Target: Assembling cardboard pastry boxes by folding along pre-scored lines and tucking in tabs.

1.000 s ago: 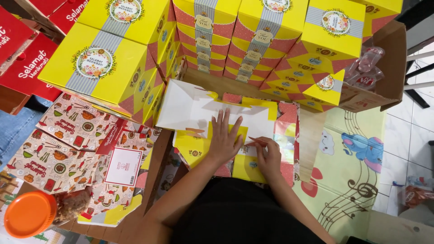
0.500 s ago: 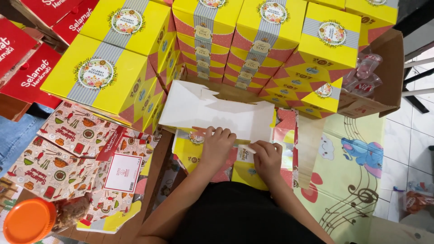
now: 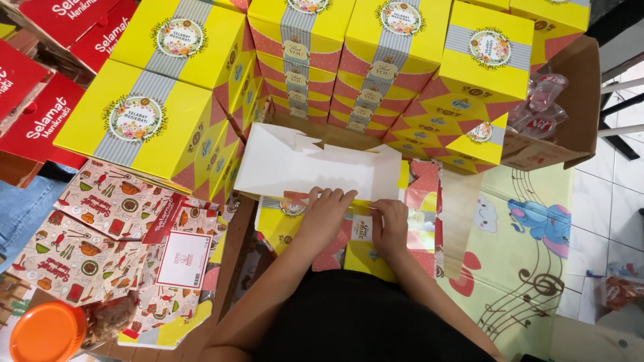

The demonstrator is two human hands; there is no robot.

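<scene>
Both hands [image 3: 355,224] now folding carton [image 3: 315,167].

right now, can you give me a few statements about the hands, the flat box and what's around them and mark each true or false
1. Both hands press on the flat box. True: left hand and right hand rest at its lower edge.
2. The flat box is fully assembled. False: it lies unfolded, white inside up.
3. Yellow boxes are stacked behind it. True.
4. The orange lid sits at the right. False: it is at the lower left.

White tiled floor [image 3: 627,208]; pastel cartoon play mat [image 3: 530,268]; bright light.
</scene>
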